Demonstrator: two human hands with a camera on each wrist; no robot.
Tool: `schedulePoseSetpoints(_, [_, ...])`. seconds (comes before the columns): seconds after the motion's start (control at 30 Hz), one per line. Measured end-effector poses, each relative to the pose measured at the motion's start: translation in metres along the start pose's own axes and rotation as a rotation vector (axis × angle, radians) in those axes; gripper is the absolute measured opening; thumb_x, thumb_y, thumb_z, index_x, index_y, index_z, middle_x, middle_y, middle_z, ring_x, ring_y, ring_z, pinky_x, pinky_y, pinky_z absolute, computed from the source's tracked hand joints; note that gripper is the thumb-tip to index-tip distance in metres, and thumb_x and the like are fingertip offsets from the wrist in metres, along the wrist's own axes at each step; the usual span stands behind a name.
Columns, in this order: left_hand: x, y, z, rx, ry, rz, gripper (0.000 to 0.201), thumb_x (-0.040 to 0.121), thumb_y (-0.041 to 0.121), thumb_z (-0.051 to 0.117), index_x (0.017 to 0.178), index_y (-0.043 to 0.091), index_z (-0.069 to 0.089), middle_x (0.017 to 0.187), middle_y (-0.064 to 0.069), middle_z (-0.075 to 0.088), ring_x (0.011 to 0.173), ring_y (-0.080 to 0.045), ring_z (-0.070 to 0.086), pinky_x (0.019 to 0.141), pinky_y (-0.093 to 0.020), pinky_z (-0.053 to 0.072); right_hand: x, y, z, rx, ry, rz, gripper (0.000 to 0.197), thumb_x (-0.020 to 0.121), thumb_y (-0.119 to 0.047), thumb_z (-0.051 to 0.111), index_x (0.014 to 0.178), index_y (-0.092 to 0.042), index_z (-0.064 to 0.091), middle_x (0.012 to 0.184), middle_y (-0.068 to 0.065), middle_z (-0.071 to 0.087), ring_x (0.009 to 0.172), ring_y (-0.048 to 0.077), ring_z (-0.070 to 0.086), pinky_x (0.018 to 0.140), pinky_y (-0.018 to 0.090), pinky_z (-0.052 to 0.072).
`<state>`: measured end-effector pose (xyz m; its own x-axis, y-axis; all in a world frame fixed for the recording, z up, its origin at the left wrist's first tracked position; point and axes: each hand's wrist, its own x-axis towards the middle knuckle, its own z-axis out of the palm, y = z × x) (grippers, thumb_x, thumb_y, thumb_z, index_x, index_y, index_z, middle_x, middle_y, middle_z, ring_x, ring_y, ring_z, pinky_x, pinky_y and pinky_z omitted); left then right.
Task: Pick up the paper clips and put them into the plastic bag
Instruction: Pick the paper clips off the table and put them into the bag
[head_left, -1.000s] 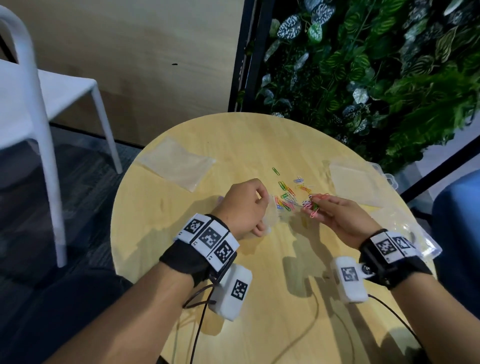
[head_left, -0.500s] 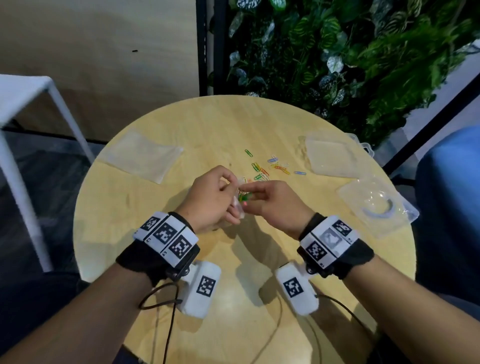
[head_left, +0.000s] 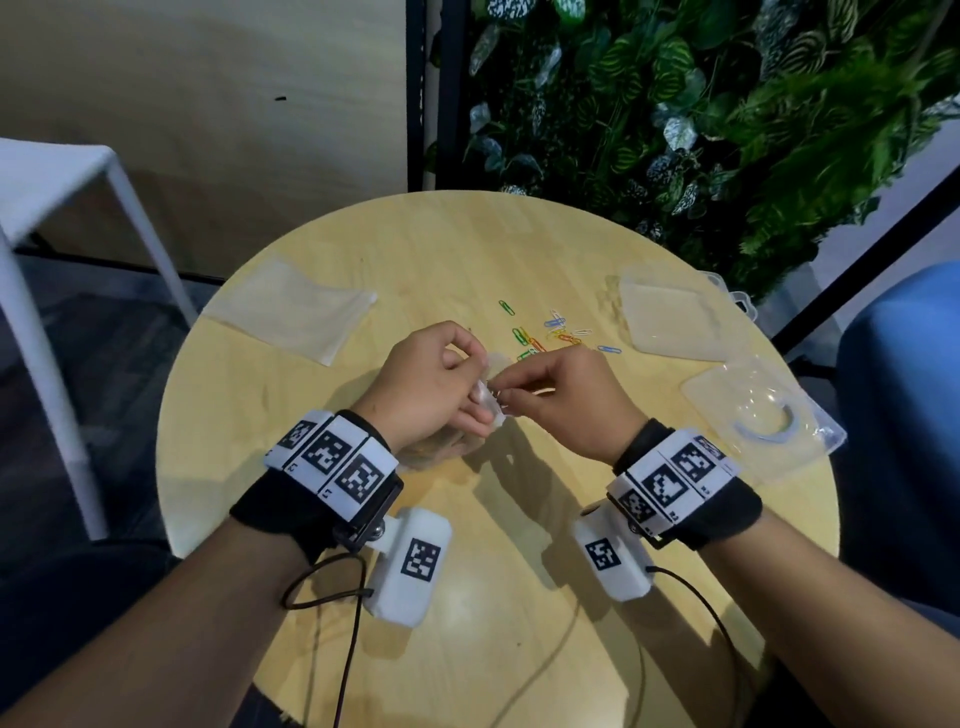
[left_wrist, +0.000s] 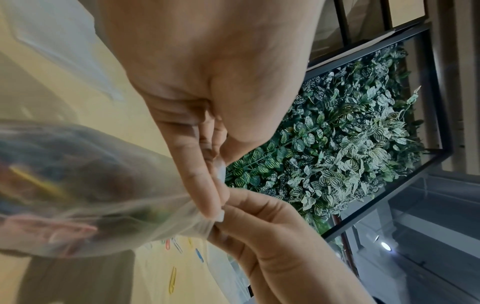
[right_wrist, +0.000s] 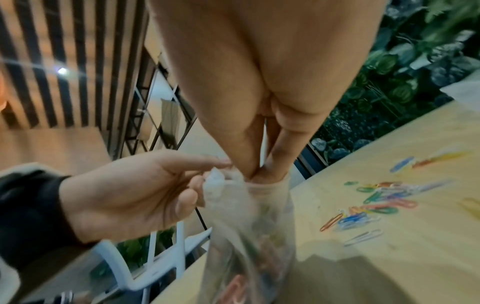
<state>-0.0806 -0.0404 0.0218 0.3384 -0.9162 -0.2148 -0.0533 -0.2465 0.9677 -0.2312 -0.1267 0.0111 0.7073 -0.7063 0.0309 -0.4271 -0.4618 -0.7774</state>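
Note:
Over the round wooden table (head_left: 441, 249) my left hand (head_left: 480, 387) pinches the rim of a small clear plastic bag (head_left: 488, 415) and holds its mouth up. The bag (right_wrist: 249, 236) hangs down with several coloured paper clips inside (left_wrist: 91, 185). My right hand (right_wrist: 257, 173) has thumb and fingertips pressed together and pushed into the bag's mouth; the plastic hides what they pinch. Loose paper clips (head_left: 550, 332) lie scattered just beyond both hands (right_wrist: 376, 205).
A flat clear bag (head_left: 291, 312) lies at the table's left, another (head_left: 675, 317) at the right, and a clear blister pack (head_left: 763, 415) near the right edge. A white chair (head_left: 62, 182) stands at the left, a plant wall (head_left: 727, 104) behind, a blue seat (head_left: 909, 389) at the right.
My right hand took clips from the pile and brought them left to the bag. Its fingertips now sit in the bag's mouth, which the left hand has kept pinched.

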Motion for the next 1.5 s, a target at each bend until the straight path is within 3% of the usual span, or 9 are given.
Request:
schedulePoseSetpoints(0.13, [0.001, 0.0, -0.006, 0.054, 0.004, 0.036, 0.007, 0.099, 0.007, 0.055, 0.096, 0.006, 0.061, 0.052, 0.0, 0.062, 0.053, -0.028, 0.067, 0.053, -0.04, 0.062, 0.001, -0.007, -0.006, -0.009, -0.092, -0.115, 0.02, 0.087, -0.006, 0.063, 0.093, -0.018, 0.078, 0.092, -0.007, 0.076, 0.087, 0.007, 0.07, 0.08, 0.025, 0.056])
schedulePoseSetpoints(0.23, [0.006, 0.0, -0.017, 0.091, 0.076, 0.069, 0.009, 0.098, 0.009, 0.056, 0.092, 0.009, 0.063, 0.055, -0.005, 0.064, 0.048, -0.027, 0.063, 0.051, -0.038, 0.059, 0.011, 0.008, -0.032, 0.066, 0.094, 0.03, 0.021, 0.09, -0.003, 0.06, 0.096, -0.015, 0.076, 0.092, -0.001, 0.076, 0.085, 0.012, 0.07, 0.079, 0.03, 0.058])
schedulePoseSetpoints(0.3, [0.008, 0.002, -0.028, 0.093, 0.138, 0.072, 0.009, 0.098, 0.01, 0.057, 0.092, 0.008, 0.064, 0.055, -0.005, 0.064, 0.044, -0.018, 0.061, 0.048, -0.032, 0.057, 0.019, 0.032, -0.053, -0.157, 0.155, 0.169, 0.017, 0.091, -0.015, 0.062, 0.103, -0.023, 0.072, 0.102, 0.001, 0.074, 0.094, 0.015, 0.069, 0.087, 0.033, 0.054])
schedulePoseSetpoints(0.43, [0.011, 0.004, -0.049, 0.029, 0.184, 0.08, 0.009, 0.097, 0.008, 0.058, 0.091, 0.007, 0.065, 0.064, -0.013, 0.068, 0.046, -0.018, 0.065, 0.051, -0.031, 0.058, 0.039, 0.068, -0.052, -0.528, -0.036, 0.611, 0.058, 0.093, -0.043, 0.055, 0.142, -0.015, 0.041, 0.139, 0.015, 0.051, 0.123, 0.034, 0.052, 0.094, 0.036, 0.042])
schedulePoseSetpoints(0.57, [0.016, 0.001, -0.055, 0.038, 0.19, 0.082, 0.008, 0.096, 0.01, 0.06, 0.091, 0.009, 0.066, 0.062, -0.007, 0.069, 0.047, -0.014, 0.065, 0.054, -0.03, 0.059, 0.074, 0.084, -0.026, -0.615, 0.042, 0.682, 0.053, 0.093, -0.045, 0.048, 0.129, -0.007, 0.043, 0.128, 0.024, 0.053, 0.115, 0.04, 0.053, 0.085, 0.043, 0.045])
schedulePoseSetpoints(0.77, [0.021, -0.001, -0.057, 0.035, 0.189, 0.068, 0.009, 0.096, 0.014, 0.061, 0.089, 0.014, 0.066, 0.061, -0.004, 0.07, 0.053, -0.019, 0.07, 0.062, -0.036, 0.063, 0.129, 0.061, -0.006, -0.586, 0.027, 0.589, 0.046, 0.101, -0.034, 0.037, 0.133, -0.002, 0.043, 0.129, 0.022, 0.055, 0.11, 0.037, 0.056, 0.073, 0.035, 0.039])
schedulePoseSetpoints(0.97, [0.021, 0.002, -0.061, -0.005, 0.172, 0.054, 0.008, 0.097, 0.014, 0.061, 0.091, 0.011, 0.064, 0.063, -0.008, 0.07, 0.058, -0.027, 0.073, 0.062, -0.04, 0.063, 0.149, 0.043, 0.013, -0.741, -0.23, 0.305, 0.044, 0.101, -0.032, 0.034, 0.14, -0.011, 0.038, 0.132, 0.017, 0.048, 0.123, 0.038, 0.049, 0.094, 0.041, 0.041])
schedulePoseSetpoints(1.3, [0.016, 0.004, -0.058, 0.045, 0.114, 0.065, 0.006, 0.098, 0.012, 0.06, 0.093, 0.009, 0.063, 0.07, -0.014, 0.071, 0.056, -0.023, 0.071, 0.06, -0.04, 0.063, 0.096, 0.054, 0.011, -1.033, -0.386, 0.057, 0.04, 0.093, -0.012, 0.046, 0.132, -0.005, 0.047, 0.128, 0.01, 0.051, 0.11, 0.032, 0.058, 0.087, 0.038, 0.051])
schedulePoseSetpoints(1.5, [0.013, 0.003, -0.053, 0.096, 0.087, 0.065, 0.006, 0.096, 0.011, 0.058, 0.093, 0.01, 0.064, 0.065, -0.009, 0.07, 0.053, -0.024, 0.069, 0.06, -0.04, 0.063, 0.075, 0.052, 0.012, -1.03, -0.214, 0.136, 0.033, 0.08, 0.008, 0.045, 0.093, -0.01, 0.069, 0.083, 0.009, 0.06, 0.074, 0.029, 0.058, 0.061, 0.03, 0.043])
